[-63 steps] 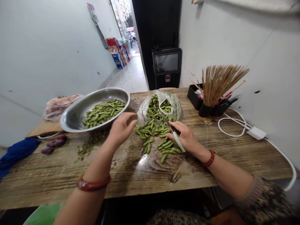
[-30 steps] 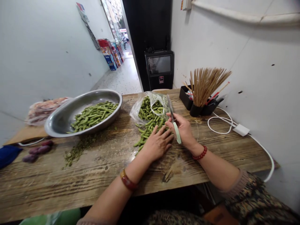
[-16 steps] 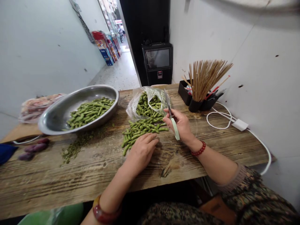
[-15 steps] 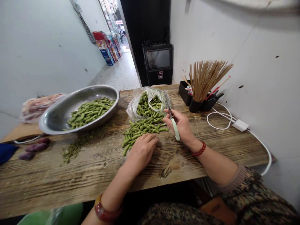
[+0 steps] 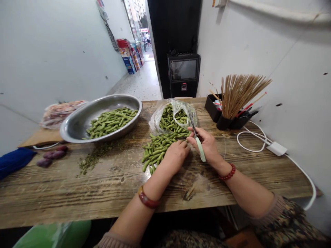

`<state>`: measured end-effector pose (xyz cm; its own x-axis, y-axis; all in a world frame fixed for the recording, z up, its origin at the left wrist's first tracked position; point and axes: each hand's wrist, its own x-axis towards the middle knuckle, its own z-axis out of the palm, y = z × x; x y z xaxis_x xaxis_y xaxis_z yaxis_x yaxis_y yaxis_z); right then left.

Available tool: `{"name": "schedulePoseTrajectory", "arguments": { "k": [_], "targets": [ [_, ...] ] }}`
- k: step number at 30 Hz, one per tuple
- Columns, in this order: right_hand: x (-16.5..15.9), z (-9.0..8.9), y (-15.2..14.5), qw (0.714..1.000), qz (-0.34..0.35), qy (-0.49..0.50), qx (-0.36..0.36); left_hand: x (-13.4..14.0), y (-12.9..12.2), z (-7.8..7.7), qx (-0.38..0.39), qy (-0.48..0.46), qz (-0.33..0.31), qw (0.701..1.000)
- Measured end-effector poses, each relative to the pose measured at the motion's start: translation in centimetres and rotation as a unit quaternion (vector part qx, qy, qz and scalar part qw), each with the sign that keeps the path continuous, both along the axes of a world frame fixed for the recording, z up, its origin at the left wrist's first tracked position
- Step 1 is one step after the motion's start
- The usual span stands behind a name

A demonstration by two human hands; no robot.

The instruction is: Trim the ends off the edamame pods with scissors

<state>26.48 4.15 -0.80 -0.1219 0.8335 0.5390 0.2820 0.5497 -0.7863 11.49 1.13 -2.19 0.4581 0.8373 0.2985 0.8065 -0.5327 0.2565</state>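
My right hand (image 5: 210, 148) is closed around scissors (image 5: 200, 148) with pale green handles, their blades pointing up and away from me. Just left of it, my left hand (image 5: 176, 156) rests at the near right edge of a heap of green edamame pods (image 5: 156, 148). Its fingers are curled together close to my right fingertips; whatever they pinch is hidden. Behind the heap, a clear plastic bag (image 5: 155, 119) lies open with more pods spilling out. A large oval steel basin (image 5: 73, 129) further left holds another pile of pods.
Small green trimmings (image 5: 90, 160) lie before the basin. Purple-red bulbs (image 5: 53, 154), a blue cloth (image 5: 17, 160) and a bagged pinkish food (image 5: 60, 112) are at left. Right stand a black holder (image 5: 222, 123) of bamboo skewers (image 5: 239, 93) and a white cable (image 5: 249, 150). A green bin (image 5: 55, 236) sits below.
My left hand has slid right across the front of the pods, closer to my right hand. The scissors remain in my right hand. The whole view has shifted slightly.
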Motion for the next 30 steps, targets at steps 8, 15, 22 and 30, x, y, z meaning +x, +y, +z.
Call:
{"name": "schedulePoseTrajectory", "arguments": {
  "k": [8, 15, 22, 30],
  "targets": [
    [0.5, -0.1, 0.6, 0.997, -0.006, 0.064, -0.039, -4.1, 0.8, -0.1, 0.023, -0.053, 0.06, 0.997],
    [0.9, -0.1, 1.4, 0.99, -0.014, 0.123, -0.072, -3.4, 1.3, 1.2, 0.029, -0.117, 0.072, 0.99],
    [0.6, -0.4, 1.3, 0.99, -0.008, 0.113, -0.078, 0.8, 2.7, 1.8, -0.073, 0.06, 0.117, 0.989],
    [0.5, 0.2, 1.0, 0.994, -0.012, 0.087, -0.058, 0.7, 3.2, 0.7, -0.117, 0.024, 0.103, 0.987]
  ]
}}
